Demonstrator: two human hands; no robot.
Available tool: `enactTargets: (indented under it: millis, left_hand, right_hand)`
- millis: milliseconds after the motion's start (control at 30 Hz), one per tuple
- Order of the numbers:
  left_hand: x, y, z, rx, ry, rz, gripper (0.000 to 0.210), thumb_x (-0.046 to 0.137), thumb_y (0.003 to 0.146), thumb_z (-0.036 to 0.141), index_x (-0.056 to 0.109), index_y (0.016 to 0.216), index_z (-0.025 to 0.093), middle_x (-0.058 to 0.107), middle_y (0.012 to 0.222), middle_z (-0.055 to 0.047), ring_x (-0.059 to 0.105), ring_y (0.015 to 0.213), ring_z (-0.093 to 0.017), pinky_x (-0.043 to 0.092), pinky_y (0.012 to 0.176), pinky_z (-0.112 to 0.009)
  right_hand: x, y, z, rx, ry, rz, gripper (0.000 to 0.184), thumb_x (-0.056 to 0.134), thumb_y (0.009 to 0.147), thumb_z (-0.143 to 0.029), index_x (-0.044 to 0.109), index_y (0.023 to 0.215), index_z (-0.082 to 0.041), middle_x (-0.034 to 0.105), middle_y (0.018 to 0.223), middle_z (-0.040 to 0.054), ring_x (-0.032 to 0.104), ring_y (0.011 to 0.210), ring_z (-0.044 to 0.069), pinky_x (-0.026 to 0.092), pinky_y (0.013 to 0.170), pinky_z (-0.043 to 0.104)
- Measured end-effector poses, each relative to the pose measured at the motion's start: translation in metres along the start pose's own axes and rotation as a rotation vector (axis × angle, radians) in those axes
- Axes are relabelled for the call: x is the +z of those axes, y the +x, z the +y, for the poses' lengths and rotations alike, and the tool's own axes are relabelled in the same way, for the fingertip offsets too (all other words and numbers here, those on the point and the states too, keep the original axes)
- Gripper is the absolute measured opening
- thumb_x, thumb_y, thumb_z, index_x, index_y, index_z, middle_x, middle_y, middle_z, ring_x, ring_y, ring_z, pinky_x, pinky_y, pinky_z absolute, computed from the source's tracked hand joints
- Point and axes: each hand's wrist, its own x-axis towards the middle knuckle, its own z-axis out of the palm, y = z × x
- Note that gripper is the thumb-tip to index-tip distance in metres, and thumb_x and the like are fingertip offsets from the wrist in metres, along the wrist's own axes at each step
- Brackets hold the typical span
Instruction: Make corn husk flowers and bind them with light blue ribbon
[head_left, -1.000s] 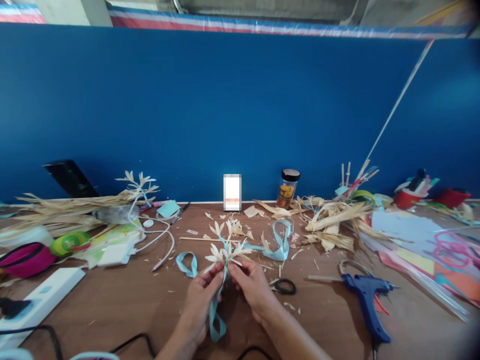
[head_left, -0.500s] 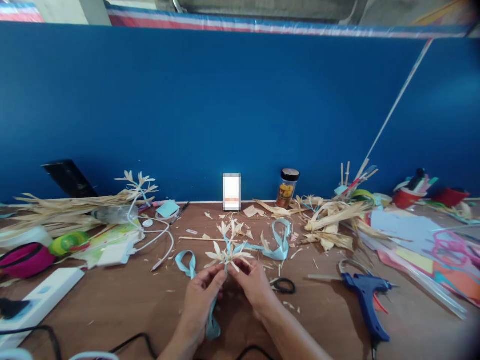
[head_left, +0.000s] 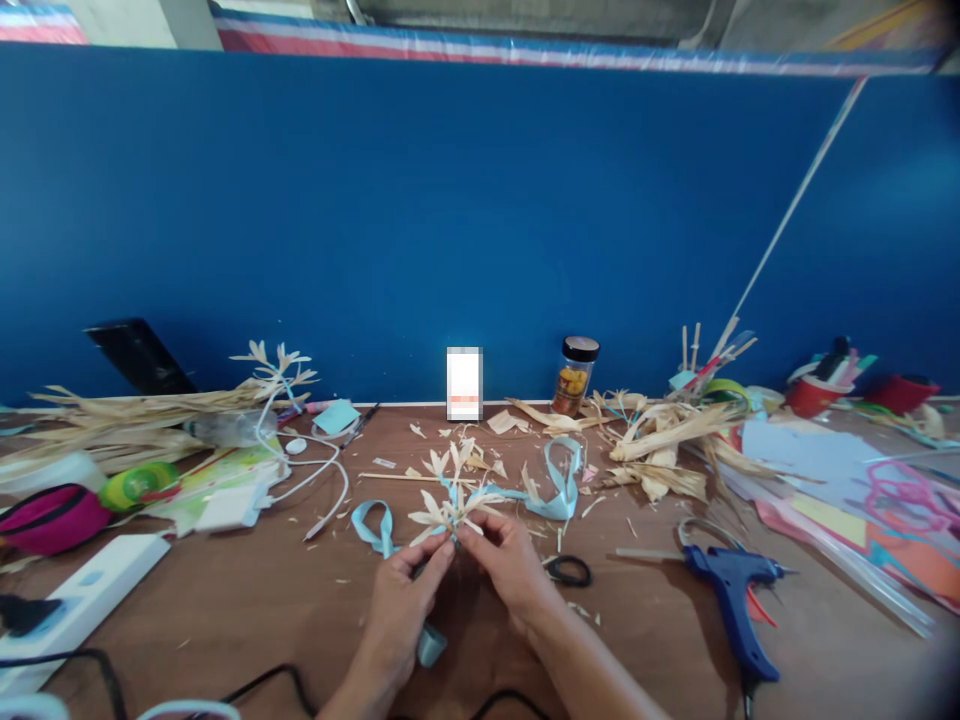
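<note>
Both hands meet low in the middle of the head view, around a pale dried-husk flower [head_left: 431, 513] with pointed petals. My left hand [head_left: 409, 590] pinches the base of the flower from the left, thumb against fingers. From the other side, my right hand [head_left: 510, 570] pinches the same spot. A light blue ribbon [head_left: 431, 645] hangs below my left hand, and its other lengths lie behind the flower, with a loop of ribbon [head_left: 564, 480] to the right. More pale petals [head_left: 450, 462] stand just beyond. Exactly how the ribbon passes between my fingers is hidden.
Black-handled scissors [head_left: 570, 571] lie right of my hand, and a blue glue gun [head_left: 735, 590] farther right. Dried husks [head_left: 667, 440], a jar [head_left: 576, 378], a white power strip [head_left: 90, 600] and cables surround the work spot. A blue partition [head_left: 480, 200] stands behind.
The flower has turned and tilted slightly between my fingers. The ribbon end below my left hand has shifted up and shows less. Both hands stay nearly in place.
</note>
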Motion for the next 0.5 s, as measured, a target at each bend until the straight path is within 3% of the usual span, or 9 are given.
enactTargets:
  millis: [133, 500]
  left_hand:
    - [-0.0004, 0.0010, -0.0003, -0.039, -0.086, -0.113, 0.035, 0.069, 0.059, 0.041, 0.062, 0.076, 0.011, 0.031, 0.044, 0.011, 0.016, 0.036, -0.001, 0.011, 0.034, -0.015]
    - [-0.0015, 0.0044, 0.0014, -0.078, -0.179, -0.108, 0.032, 0.069, 0.061, 0.038, 0.056, 0.076, 0.014, 0.029, 0.046, 0.012, 0.015, 0.035, 0.000, 0.011, 0.033, -0.013]
  right_hand:
    - [-0.0002, 0.0001, 0.0024, 0.016, -0.007, -0.021, 0.014, 0.066, 0.068, -0.029, 0.065, 0.070, -0.014, 0.053, 0.056, -0.0039, 0.038, 0.049, 0.007, 0.030, 0.047, 0.019]
    - [0.0018, 0.0003, 0.0084, 0.031, -0.065, 0.008, 0.013, 0.062, 0.069, -0.026, 0.058, 0.073, -0.014, 0.051, 0.055, -0.0042, 0.038, 0.047, 0.007, 0.029, 0.043, 0.018]
